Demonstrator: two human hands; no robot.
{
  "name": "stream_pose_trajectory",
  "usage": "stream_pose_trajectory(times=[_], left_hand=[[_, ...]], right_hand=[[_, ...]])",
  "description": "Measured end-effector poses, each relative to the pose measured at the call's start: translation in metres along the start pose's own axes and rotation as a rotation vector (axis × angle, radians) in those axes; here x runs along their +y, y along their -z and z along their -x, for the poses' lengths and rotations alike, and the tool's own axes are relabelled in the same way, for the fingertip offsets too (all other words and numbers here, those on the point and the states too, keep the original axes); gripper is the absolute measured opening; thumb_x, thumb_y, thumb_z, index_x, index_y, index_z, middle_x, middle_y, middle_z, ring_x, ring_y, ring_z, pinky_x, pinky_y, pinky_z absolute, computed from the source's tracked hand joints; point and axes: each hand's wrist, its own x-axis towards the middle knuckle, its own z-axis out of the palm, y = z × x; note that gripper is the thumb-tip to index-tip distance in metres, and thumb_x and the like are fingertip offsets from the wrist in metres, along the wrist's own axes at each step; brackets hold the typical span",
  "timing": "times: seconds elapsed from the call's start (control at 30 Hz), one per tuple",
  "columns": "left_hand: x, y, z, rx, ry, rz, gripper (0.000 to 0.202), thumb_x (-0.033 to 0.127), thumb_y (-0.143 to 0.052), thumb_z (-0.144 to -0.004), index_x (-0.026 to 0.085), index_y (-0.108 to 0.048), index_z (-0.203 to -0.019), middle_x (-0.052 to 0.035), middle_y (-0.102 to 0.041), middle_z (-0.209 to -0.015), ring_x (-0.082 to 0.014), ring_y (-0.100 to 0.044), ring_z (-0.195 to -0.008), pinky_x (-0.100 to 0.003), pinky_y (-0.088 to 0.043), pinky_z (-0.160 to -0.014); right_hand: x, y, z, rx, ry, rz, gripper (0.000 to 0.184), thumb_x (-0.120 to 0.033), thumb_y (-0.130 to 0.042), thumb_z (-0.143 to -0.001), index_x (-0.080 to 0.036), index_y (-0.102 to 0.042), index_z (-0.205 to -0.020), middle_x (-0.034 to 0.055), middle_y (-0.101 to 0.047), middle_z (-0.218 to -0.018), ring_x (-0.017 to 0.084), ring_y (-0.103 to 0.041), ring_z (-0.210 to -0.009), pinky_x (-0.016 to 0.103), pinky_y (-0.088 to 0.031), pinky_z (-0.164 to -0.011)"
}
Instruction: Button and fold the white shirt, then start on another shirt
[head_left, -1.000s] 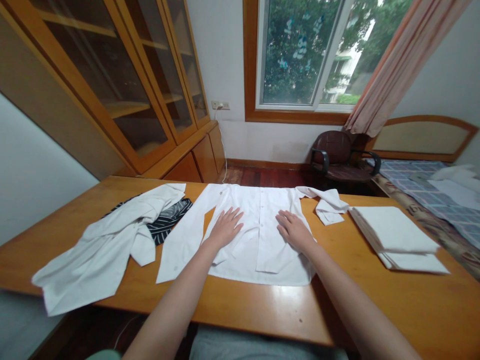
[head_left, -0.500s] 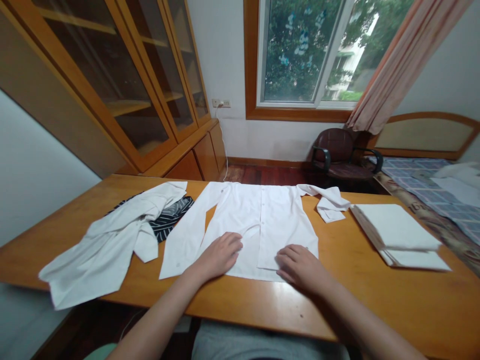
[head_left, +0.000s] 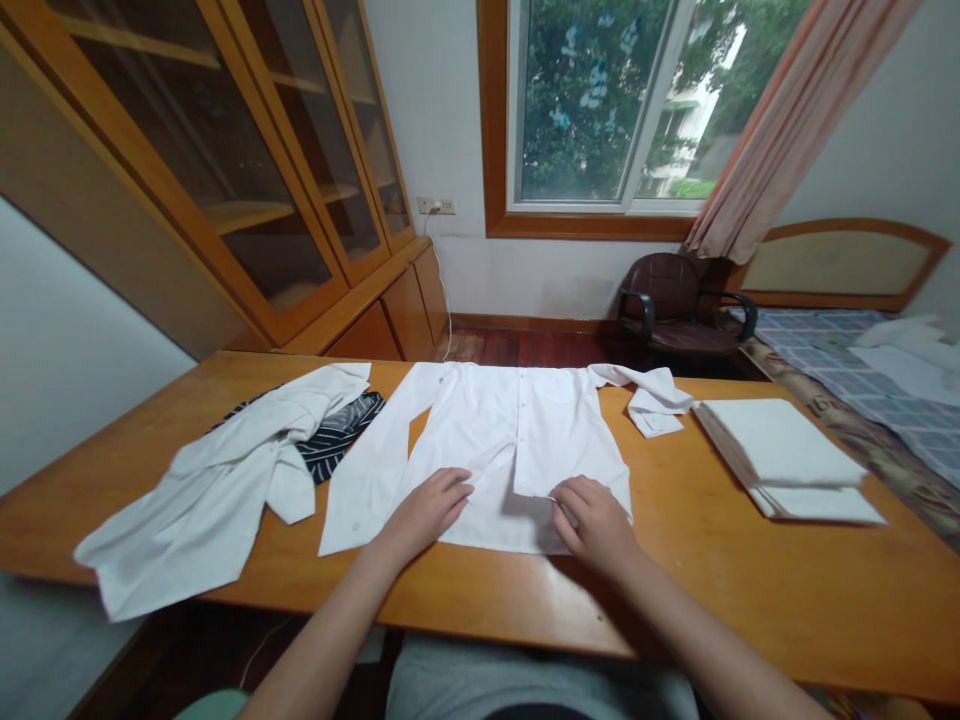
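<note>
A white button-up shirt (head_left: 517, 430) lies spread out, front up, on the wooden table (head_left: 750, 590). My left hand (head_left: 424, 512) rests near the shirt's lower hem on the left front panel, fingers curled onto the cloth. My right hand (head_left: 596, 520) is at the hem of the right front panel, pinching its lower corner, which is lifted slightly. The shirt's left sleeve (head_left: 367, 470) lies flat toward me; its right sleeve (head_left: 651, 402) is crumpled at the far right.
A rumpled white shirt (head_left: 217, 490) lies over a dark striped garment (head_left: 337, 435) at the left. A stack of folded white shirts (head_left: 787, 460) sits at the right. Beyond the table are a brown armchair (head_left: 679, 305), a bed (head_left: 862, 360) and glass-door cabinets (head_left: 247, 170).
Both hands slid from the middle of the shirt down to its lower hem. The right hand has closed on the hem corner and the left fingers have curled.
</note>
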Motion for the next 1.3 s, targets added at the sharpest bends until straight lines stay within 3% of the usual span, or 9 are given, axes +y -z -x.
stream_pose_trajectory(times=[0.17, 0.33, 0.5, 0.67, 0.8, 0.9, 1.07, 1.2, 1.3], left_hand=[[0.004, -0.001, -0.007, -0.015, -0.011, -0.133, 0.012, 0.016, -0.053, -0.096, 0.019, -0.065, -0.096, -0.0083, -0.066, -0.111, -0.0221, -0.063, -0.101, -0.038, -0.055, -0.087], [0.018, 0.004, -0.018, 0.062, 0.025, -0.153, 0.006, 0.013, -0.061, -0.090, 0.019, -0.063, -0.089, -0.0070, -0.067, -0.108, -0.0246, -0.059, -0.103, -0.043, -0.049, -0.090], [0.043, 0.005, -0.033, 0.169, 0.063, 0.005, 0.007, 0.013, -0.064, -0.086, 0.020, -0.062, -0.085, -0.0053, -0.067, -0.101, -0.0229, -0.057, -0.099, -0.040, -0.048, -0.087], [0.066, -0.004, -0.041, 0.106, 0.080, 0.235, 0.006, 0.014, -0.062, -0.087, 0.020, -0.062, -0.084, -0.0035, -0.064, -0.089, -0.0190, -0.059, -0.091, -0.034, -0.050, -0.084], [0.071, -0.014, -0.039, 0.034, 0.169, 0.379, 0.009, 0.016, -0.059, -0.089, 0.020, -0.063, -0.082, -0.0022, -0.063, -0.089, -0.0148, -0.061, -0.081, -0.028, -0.052, -0.075], [0.072, -0.015, -0.035, -0.019, 0.214, 0.469, 0.010, 0.019, -0.057, -0.092, 0.019, -0.064, -0.084, -0.0020, -0.063, -0.091, -0.0129, -0.062, -0.077, -0.026, -0.052, -0.074], [0.061, 0.003, -0.023, -0.010, 0.208, 0.446, 0.012, 0.025, -0.056, -0.096, 0.020, -0.066, -0.098, -0.0036, -0.067, -0.098, -0.0166, -0.064, -0.095, -0.030, -0.053, -0.087], [0.033, 0.017, 0.001, 0.007, 0.159, 0.249, 0.022, 0.032, -0.060, -0.095, 0.022, -0.066, -0.114, -0.0076, -0.066, -0.117, -0.0217, -0.060, -0.113, -0.038, -0.051, -0.100], [0.010, 0.018, 0.022, -0.050, 0.145, 0.104, 0.045, 0.040, -0.067, -0.090, 0.024, -0.060, -0.131, -0.0101, -0.058, -0.139, -0.0272, -0.050, -0.133, -0.047, -0.044, -0.111]], right_hand=[[-0.006, -0.006, -0.005, 0.019, -0.029, -0.052, 0.015, -0.015, -0.049, -0.092, -0.019, -0.064, -0.091, 0.0073, -0.065, -0.083, 0.021, -0.059, -0.080, 0.032, -0.042, -0.072], [-0.004, -0.016, -0.003, -0.138, -0.053, -0.030, 0.015, -0.014, -0.051, -0.091, -0.019, -0.066, -0.092, 0.0071, -0.067, -0.087, 0.021, -0.060, -0.083, 0.031, -0.045, -0.074], [-0.007, -0.019, -0.004, -0.285, -0.106, 0.012, 0.017, -0.023, -0.060, -0.090, -0.020, -0.066, -0.107, 0.0062, -0.068, -0.093, 0.022, -0.060, -0.088, 0.031, -0.046, -0.075], [-0.008, -0.023, -0.012, -0.295, -0.075, -0.084, 0.039, -0.036, -0.070, -0.088, -0.022, -0.060, -0.123, 0.0080, -0.066, -0.102, 0.022, -0.062, -0.093, 0.031, -0.049, -0.079], [-0.003, -0.034, -0.017, -0.334, -0.139, -0.169, 0.054, -0.029, -0.069, -0.087, -0.024, -0.050, -0.137, 0.0064, -0.066, -0.106, 0.019, -0.065, -0.086, 0.028, -0.049, -0.074], [0.000, -0.040, -0.020, -0.364, -0.166, -0.152, 0.050, -0.019, -0.066, -0.085, -0.025, -0.054, -0.134, 0.0041, -0.067, -0.102, 0.017, -0.065, -0.084, 0.026, -0.047, -0.072], [0.003, -0.042, -0.019, -0.371, -0.057, -0.061, 0.012, -0.017, -0.061, -0.088, -0.021, -0.071, -0.094, 0.0029, -0.064, -0.086, 0.016, -0.063, -0.082, 0.025, -0.044, -0.070], [0.010, -0.039, -0.012, -0.312, -0.029, -0.092, 0.014, -0.014, -0.059, -0.089, -0.019, -0.071, -0.095, 0.0040, -0.065, -0.086, 0.017, -0.062, -0.081, 0.026, -0.046, -0.071], [0.017, -0.036, -0.006, -0.287, -0.001, -0.151, 0.016, -0.011, -0.059, -0.088, -0.019, -0.070, -0.097, 0.0054, -0.067, -0.088, 0.019, -0.061, -0.085, 0.028, -0.047, -0.075]])
